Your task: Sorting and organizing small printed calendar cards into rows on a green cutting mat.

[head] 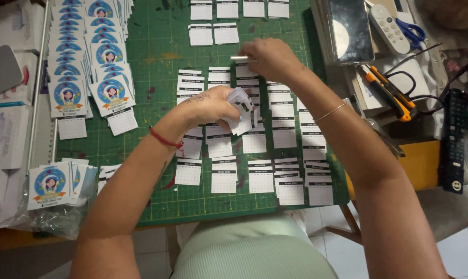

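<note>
Head view, looking down on a green cutting mat (161, 46) spread with small white calendar slips (223, 175) in rows and short overlapping stacks. Left hand (213, 106) closed around a fanned bundle of slips (244, 108), held just above the middle rows. Right hand (270, 58) farther up the mat, fingers pinched on a small silvery thing (239, 58) over a column of slips; whether a slip is also gripped there, impossible to tell. Judging by the layout: many slips already set out in columns, several gathered in hand, most left lying on the mat. Printed round-picture cards (110, 93) fanned along the left edge, some with a slip under them, more in a clear bag (50, 217) near the lower left. Orange utility knife (391, 93), blue-handled scissors (410, 32) and white remote (386, 26) off to the right. Print on slips too small to read; undersides of both hands hidden; top rows cut off by the frame.
</note>
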